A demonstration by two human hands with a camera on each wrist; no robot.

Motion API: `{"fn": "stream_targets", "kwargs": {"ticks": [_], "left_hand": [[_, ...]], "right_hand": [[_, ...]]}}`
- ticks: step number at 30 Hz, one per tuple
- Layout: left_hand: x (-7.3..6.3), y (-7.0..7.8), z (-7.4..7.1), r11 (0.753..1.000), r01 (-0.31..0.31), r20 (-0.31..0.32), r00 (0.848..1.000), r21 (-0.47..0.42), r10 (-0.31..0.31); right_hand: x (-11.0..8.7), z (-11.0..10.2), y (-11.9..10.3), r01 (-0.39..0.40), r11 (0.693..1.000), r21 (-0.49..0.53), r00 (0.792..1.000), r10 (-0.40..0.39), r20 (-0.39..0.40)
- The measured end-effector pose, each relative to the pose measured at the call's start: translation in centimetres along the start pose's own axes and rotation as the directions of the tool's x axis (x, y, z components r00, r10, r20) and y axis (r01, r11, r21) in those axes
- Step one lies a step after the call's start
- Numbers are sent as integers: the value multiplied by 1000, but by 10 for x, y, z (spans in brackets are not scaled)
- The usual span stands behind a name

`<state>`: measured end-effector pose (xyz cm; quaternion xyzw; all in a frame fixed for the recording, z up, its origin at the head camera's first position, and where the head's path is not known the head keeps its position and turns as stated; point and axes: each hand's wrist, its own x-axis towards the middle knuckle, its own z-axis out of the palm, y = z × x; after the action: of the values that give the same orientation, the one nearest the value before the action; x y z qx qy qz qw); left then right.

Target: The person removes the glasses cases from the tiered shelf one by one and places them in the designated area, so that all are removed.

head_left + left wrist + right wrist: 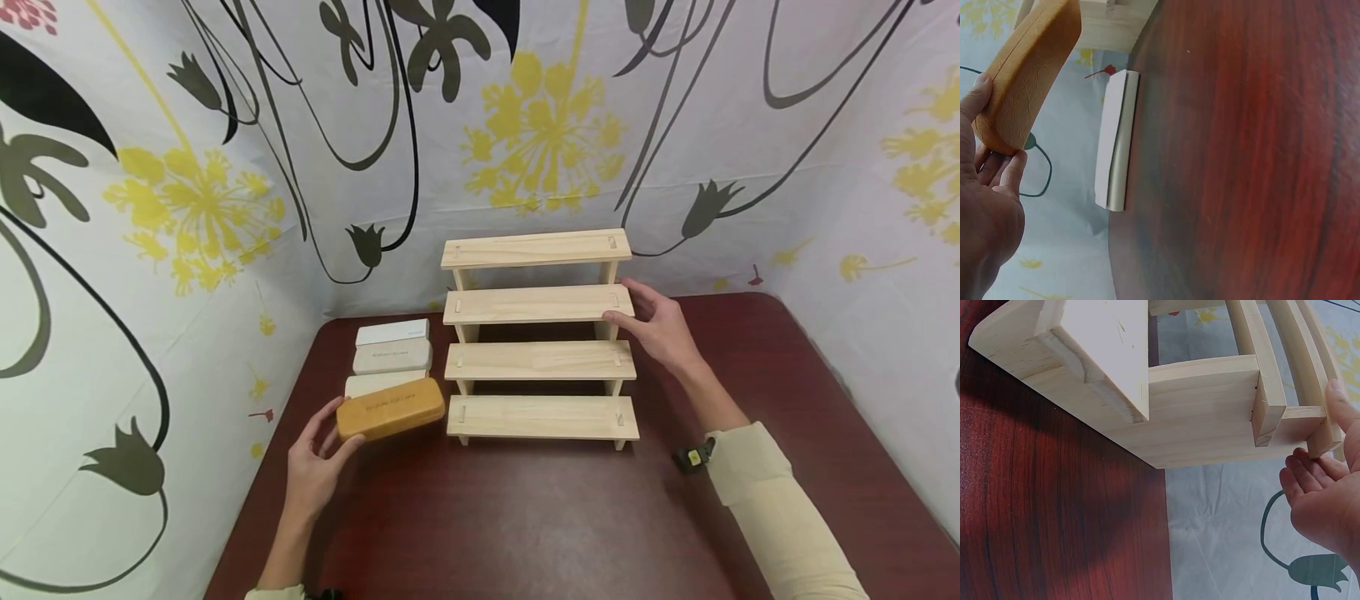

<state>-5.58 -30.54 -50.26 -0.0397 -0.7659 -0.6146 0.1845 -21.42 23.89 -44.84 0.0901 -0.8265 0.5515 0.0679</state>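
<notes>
My left hand point(313, 471) pinches the left end of a mustard-yellow eyeglass case point(390, 408), thumb on the near side. In the left wrist view the case point(1032, 75) is held up, tilted, above the table. At the centre back stands a pale wooden display stand point(540, 361) with several stepped shelves. My right hand point(663, 329) grips the right end of its second shelf from the top. The right wrist view shows the thumb over the shelf board and the fingers curled below.
Left of the stand lie a white case point(392, 332), an off-white case point(392, 357) and a cream case point(382, 383), the cream one partly hidden by the yellow case. The dark red-brown table point(525, 517) meets flower-printed cloth point(300, 167) at the back and sides.
</notes>
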Motion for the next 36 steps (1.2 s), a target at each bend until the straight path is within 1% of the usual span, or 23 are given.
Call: {"fn": "stream_targets", "kwargs": {"ticks": [3,9,15,22,25,31,36], "left_hand": [[0,-4,-1,1000,25,-10,1000,15,-25],[-1,-13,-2,997,62,-1,998,35,-62],[-2,-21,-4,996,60,12,998,69,-61],[-2,-27,-6,991,80,10,997,103,-81],[-2,-30,-7,991,82,16,996,105,-84],[0,-37,-10,989,86,39,995,122,-92],[4,-44,-14,989,79,68,994,126,-89]], "right_hand": [[0,0,0,1,1000,0,1000,-1,0],[0,0,0,6,1000,3,1000,-6,2],[-1,1,-2,7,1000,1,1000,-7,0],[0,0,0,3,1000,-2,1000,-3,-2],[0,0,0,4,1000,1,1000,-4,-2],[0,1,0,1,1000,9,1000,-1,1],[0,1,2,-1,1000,9,1000,1,0]]}}
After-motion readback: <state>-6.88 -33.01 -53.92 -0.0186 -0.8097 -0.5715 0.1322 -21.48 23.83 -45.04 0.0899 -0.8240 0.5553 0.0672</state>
